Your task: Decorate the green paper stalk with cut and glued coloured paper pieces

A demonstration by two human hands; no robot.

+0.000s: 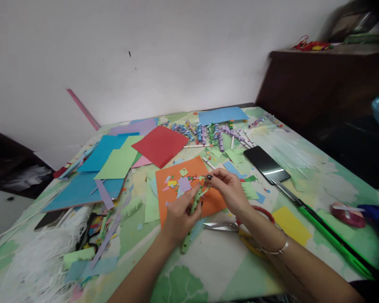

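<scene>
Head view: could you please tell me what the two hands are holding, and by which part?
The left hand grips the green dotted stick around its middle; the right hand pinches a green paper strip at the stick's upper end.

The bench (306, 170) has a painted pattern of pale green and cream patches, with darker green leaf shapes at the near edge. In the middle lies an orange paper sheet (169, 206), sprinkled with small lilac, yellow and green scraps. Far behind it is a red paper sheet (160, 145). To the left are a light green paper sheet (118, 162) and a large blue paper sheet (78, 190). The thin green stick (185, 243) carries small dark dots. The metal scissors (222, 227) have red and yellow handles. On the right are a glossy black flat phone (267, 165), a long bright green tool (333, 240) and a yellow paper square (292, 225).
</scene>
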